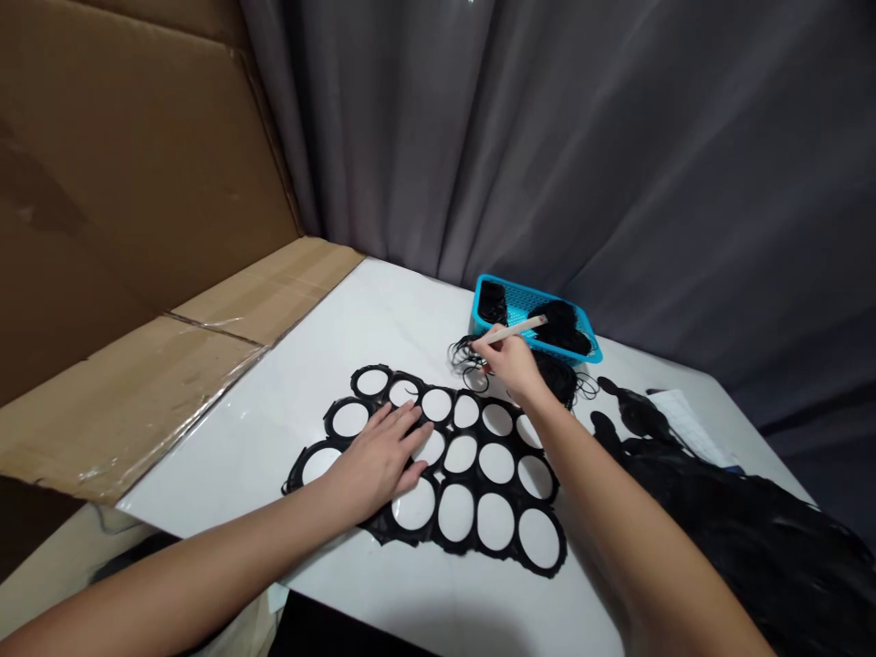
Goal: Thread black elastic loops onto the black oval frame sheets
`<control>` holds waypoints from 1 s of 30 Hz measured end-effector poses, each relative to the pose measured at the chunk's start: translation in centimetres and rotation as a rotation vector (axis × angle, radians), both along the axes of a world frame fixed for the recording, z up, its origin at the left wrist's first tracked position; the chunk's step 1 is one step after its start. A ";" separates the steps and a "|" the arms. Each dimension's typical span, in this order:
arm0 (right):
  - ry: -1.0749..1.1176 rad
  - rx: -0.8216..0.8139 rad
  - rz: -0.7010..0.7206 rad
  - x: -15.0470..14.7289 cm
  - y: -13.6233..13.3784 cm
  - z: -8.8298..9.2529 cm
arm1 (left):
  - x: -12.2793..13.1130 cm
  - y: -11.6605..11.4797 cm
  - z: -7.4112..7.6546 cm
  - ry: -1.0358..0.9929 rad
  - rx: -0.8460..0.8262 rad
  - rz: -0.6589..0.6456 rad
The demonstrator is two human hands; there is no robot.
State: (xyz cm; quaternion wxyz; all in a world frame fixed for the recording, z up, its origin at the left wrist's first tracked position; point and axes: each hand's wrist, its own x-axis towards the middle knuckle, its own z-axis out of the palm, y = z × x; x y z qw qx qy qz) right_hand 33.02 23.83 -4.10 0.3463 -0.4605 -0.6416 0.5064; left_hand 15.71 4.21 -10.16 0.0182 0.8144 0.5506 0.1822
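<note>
A black mat of joined rings [479, 474] lies flat on the white table [328, 365]. My left hand [380, 456] rests palm down on its left part, fingers stretched out flat over the rings. My right hand [510, 365] is closed round a thin pale wooden stick [516, 330], whose lower end meets a tangle of black thread loops [469, 360] just past the mat's far edge. The stick's upper end points towards a blue basket [530, 301].
The blue basket holds bundles of black thread [561, 328]. A heap of black material [739, 520] covers the table's right side, with a white paper [688, 424] beside it. Cardboard sheets [137, 274] stand at the left. A grey curtain [547, 137] hangs behind.
</note>
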 end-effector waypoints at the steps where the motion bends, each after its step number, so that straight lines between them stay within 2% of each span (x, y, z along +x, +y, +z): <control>1: 0.018 -0.052 0.041 -0.6 -0.5 -0.2 | -0.2 0.1 0.4 -0.024 -0.014 -0.003; 5: 0.143 -0.282 0.155 -2.4 -2.1 -0.8 | -1.4 0.1 2.1 -0.069 -0.024 0.031; 9: 0.268 -0.391 0.214 -3.0 -3.0 -1.3 | -3.2 -0.6 2.4 -0.046 -0.003 0.101; 15: 0.282 -0.401 0.309 -3.6 -5.0 -2.6 | -4.7 -1.8 0.8 -0.006 -0.005 0.111; 20: 0.166 -0.257 0.318 -4.6 -6.3 -3.1 | -4.6 -1.8 0.2 0.009 0.003 0.118; 22: 0.127 -0.151 0.254 -4.6 -5.8 -2.8 | -4.6 -1.8 0.2 0.023 0.012 0.118; 25: 0.115 -0.038 0.109 -4.0 -3.3 -1.9 | -4.7 -1.8 0.2 0.030 0.017 0.116; 30: 0.113 -0.097 0.018 -2.1 1.3 -1.1 | -4.8 -1.8 0.2 -0.023 0.030 0.112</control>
